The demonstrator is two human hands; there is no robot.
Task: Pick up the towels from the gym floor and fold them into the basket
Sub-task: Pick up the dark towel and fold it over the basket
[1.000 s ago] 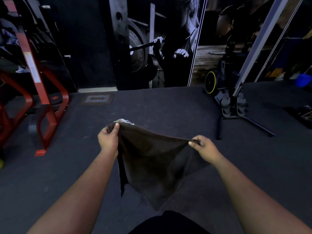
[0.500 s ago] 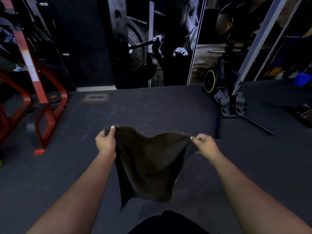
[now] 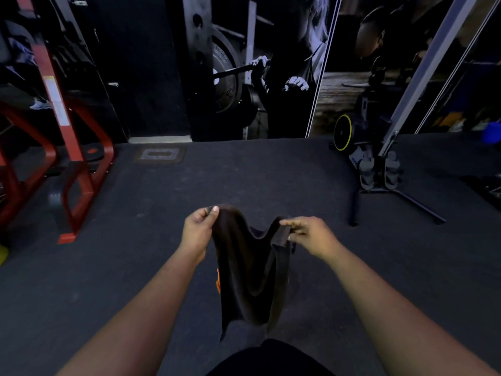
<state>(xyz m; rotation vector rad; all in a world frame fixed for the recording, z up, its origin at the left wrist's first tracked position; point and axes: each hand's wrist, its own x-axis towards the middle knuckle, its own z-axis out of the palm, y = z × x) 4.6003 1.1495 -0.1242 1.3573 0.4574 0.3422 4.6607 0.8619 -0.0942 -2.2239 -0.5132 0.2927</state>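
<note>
Two corners pinched: your left hand (image 3: 197, 231) and right hand (image 3: 311, 234) each grip dark towel (image 3: 250, 272), held close so it sags for folding above floor (image 3: 135, 267).

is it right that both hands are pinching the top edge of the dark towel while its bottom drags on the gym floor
Not quite. In the head view the left hand and right hand do pinch the top edge of the dark towel, but its bottom hangs in the air, clear of the gym floor.
</note>
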